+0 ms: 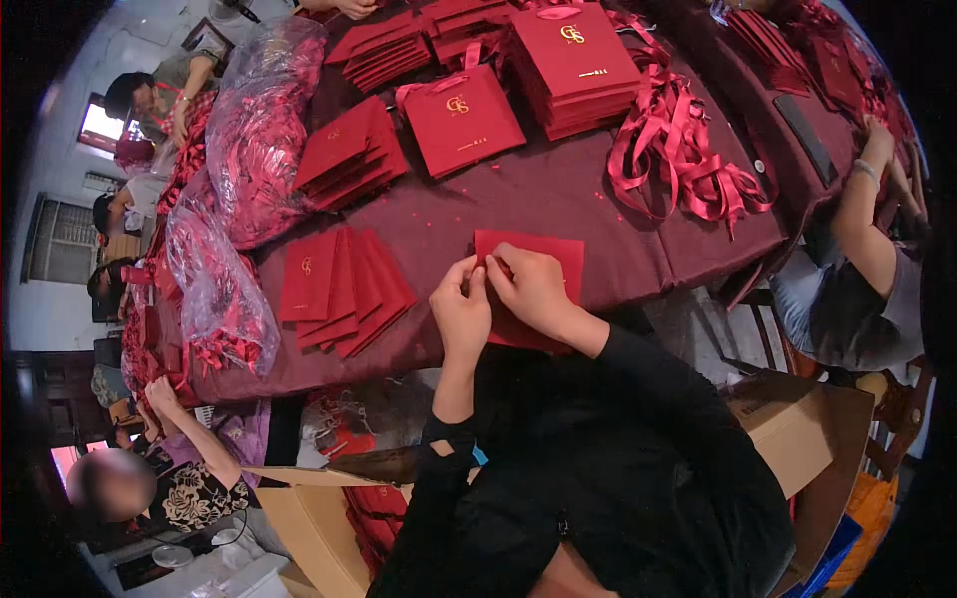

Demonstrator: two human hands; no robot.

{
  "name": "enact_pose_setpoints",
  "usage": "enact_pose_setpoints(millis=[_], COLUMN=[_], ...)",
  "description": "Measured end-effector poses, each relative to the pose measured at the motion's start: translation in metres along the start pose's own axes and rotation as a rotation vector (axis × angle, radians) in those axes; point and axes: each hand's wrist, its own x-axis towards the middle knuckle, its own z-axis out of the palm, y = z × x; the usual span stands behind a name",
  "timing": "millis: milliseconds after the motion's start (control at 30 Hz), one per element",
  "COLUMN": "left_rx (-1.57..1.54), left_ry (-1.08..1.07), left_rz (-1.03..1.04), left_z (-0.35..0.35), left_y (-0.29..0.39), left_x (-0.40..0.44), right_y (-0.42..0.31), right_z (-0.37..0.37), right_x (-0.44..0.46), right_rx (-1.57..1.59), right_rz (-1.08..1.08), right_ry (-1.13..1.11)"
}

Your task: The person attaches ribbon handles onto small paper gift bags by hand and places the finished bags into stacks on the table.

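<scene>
A flat red paper gift bag [558, 249] lies at the table's near edge, in front of my body. My right hand [538, 289] rests over it, fingers curled and pinched at its upper left edge. Close beside, my left hand [462, 311] is closed at the bag's left edge, thumb and fingertips together. Whatever is between the left fingertips is too small to make out. To the left, several flat red bags [344, 289] with a gold logo are fanned out. Red ribbons [688, 149] lie in a tangled heap to the right.
Stacks of red bags [578, 60] and a bag with a ribbon handle [464, 125] stand farther back on the dark red tablecloth [558, 194]. Clear plastic sacks [254, 130] of red ribbon lie left. Cardboard boxes [309, 528] flank my body. Other people work around the table.
</scene>
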Motion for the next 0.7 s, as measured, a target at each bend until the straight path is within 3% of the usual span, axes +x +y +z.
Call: enact_pose_setpoints(millis=[67,233,533,633,700], left_rx=[0.004,-0.37,-0.251,-0.265,-0.231], left_ry=[0.0,-0.023,-0.001,-0.002,-0.012], left_rz=[0.002,-0.21,-0.242,-0.244,-0.238], left_z=[0.0,0.001,0.003,0.004,0.003], left_y=[-0.006,-0.007,0.004,0.0,0.0], left_x=[0.0,0.001,0.001,0.003,0.003], right_y=[0.002,0.006,0.002,0.006,0.003], right_z=[-0.007,-0.014,-0.023,-0.027,-0.036], right_x=[0.003,0.009,0.011,0.013,0.017], right_rx=[0.013,0.007,-0.135,-0.066,0.178], right_rz=[0.025,0.005,-0.083,-0.108,0.058], right_ry=[-0.067,-0.192,-0.258,-0.244,-0.331])
